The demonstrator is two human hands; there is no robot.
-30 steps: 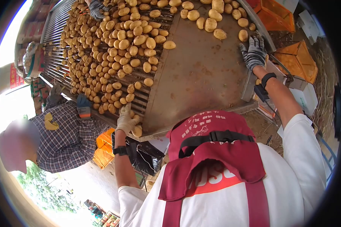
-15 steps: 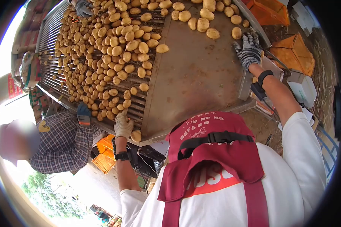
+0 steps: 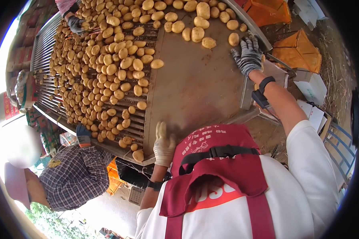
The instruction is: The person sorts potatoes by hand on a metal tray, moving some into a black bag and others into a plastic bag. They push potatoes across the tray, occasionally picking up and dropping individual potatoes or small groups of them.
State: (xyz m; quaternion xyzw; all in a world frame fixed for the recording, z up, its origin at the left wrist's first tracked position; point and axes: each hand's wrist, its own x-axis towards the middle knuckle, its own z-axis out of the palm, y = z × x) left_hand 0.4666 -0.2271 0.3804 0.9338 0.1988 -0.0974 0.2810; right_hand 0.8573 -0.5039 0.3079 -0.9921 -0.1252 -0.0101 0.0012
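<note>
My left hand (image 3: 163,145), in a pale glove, is over the near edge of the metal plate (image 3: 187,91), fingers extended and holding nothing. A potato (image 3: 138,155) lies a little to its left at the corner of the roller rack. My right hand (image 3: 249,55), in a grey striped glove, rests with spread fingers at the plate's right side. Just above-left of it is a single potato (image 3: 233,39). Many potatoes (image 3: 107,69) cover the rollers, and a smaller group lines the plate's far end.
A co-worker in a checked shirt (image 3: 73,177) stands at the lower left, a gloved hand on the rack's edge. Another person's gloved hand (image 3: 75,24) touches potatoes at the upper left. Orange crates (image 3: 297,51) and a white box (image 3: 311,85) lie at the right.
My left hand has moved right, from the potatoes at the rack's corner onto the plate. The view has shifted. The co-worker's hand at the upper left now reaches in among the potatoes.
</note>
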